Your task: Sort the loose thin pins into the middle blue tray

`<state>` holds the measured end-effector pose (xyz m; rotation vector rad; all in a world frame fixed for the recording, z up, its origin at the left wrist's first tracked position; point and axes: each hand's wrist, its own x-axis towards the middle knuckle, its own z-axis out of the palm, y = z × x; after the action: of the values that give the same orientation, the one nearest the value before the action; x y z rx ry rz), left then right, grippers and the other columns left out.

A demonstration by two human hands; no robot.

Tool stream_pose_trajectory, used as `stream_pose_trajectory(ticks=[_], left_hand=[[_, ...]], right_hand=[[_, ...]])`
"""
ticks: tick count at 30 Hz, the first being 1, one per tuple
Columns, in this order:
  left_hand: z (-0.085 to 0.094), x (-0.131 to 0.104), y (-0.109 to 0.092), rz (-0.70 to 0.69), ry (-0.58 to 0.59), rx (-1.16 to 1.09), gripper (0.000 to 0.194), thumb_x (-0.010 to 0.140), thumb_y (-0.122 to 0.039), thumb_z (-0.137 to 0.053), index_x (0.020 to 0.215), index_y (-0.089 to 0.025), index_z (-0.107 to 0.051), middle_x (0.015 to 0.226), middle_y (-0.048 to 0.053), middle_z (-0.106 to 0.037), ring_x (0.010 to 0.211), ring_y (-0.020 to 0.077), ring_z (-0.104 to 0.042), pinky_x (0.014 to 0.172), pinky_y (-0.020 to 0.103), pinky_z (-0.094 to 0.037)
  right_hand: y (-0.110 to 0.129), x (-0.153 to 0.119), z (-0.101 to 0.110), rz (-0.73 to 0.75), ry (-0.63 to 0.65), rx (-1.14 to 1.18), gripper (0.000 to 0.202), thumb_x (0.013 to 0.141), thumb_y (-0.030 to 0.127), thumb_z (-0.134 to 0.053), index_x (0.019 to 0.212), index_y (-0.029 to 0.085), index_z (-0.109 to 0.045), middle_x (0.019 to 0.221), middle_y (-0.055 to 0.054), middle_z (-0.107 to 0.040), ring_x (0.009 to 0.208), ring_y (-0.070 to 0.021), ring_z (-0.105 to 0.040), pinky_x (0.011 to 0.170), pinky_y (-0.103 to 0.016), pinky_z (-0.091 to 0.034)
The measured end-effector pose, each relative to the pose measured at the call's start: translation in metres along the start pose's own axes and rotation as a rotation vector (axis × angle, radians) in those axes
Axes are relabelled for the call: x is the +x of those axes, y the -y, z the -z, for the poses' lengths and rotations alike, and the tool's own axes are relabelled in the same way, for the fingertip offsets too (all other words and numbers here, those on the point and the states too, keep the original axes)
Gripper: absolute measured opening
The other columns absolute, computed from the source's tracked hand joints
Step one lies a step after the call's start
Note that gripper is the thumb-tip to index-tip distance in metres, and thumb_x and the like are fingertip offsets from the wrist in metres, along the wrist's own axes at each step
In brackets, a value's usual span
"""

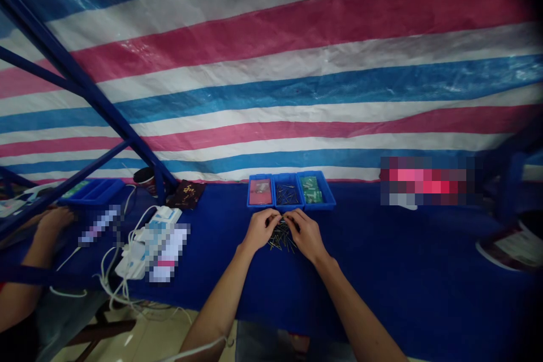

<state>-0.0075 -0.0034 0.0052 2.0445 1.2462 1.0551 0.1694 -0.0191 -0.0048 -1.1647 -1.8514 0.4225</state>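
My left hand [262, 229] and my right hand [306, 233] meet over a pile of thin, dark, nail-like pieces [280, 239] on the blue table. Thumb and fingers are pinched together on both hands, the fingertips nearly touching. Whatever lies between them is too small to make out. Just beyond my hands stand three blue bins side by side. The left bin [259, 204] holds a pink item with a clear packet. Similar dark thin pieces lie in the middle bin [289, 206], and green-and-white packets in the right bin [329, 201].
Left of me lie a white power strip [134, 260] with tangled cables and a dark brown packet [186, 194]. A blue metal frame [114, 124] rises there, with another person's hand [57, 219] beyond it. A round container [509, 246] stands at right; a striped sheet [297, 85] hangs behind.
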Motion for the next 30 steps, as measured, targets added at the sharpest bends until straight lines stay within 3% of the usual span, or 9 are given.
stream_pose_trajectory(ticks=[30], left_hand=[[-0.0016, 0.0001, 0.0035, 0.003, -0.004, -0.031, 0.023, 0.095, -0.031, -0.057, 0.086, -0.015, -0.070, 0.074, 0.002, -0.067, 0.065, 0.0126, -0.057, 0.067, 0.022, -0.044]], right_hand=[[0.0001, 0.0003, 0.0008, -0.038, 0.042, -0.066, 0.030, 0.104, 0.034, -0.039, 0.090, 0.023, -0.063, 0.085, -0.003, -0.066, 0.075, -0.0164, -0.064, 0.070, -0.026, -0.043]])
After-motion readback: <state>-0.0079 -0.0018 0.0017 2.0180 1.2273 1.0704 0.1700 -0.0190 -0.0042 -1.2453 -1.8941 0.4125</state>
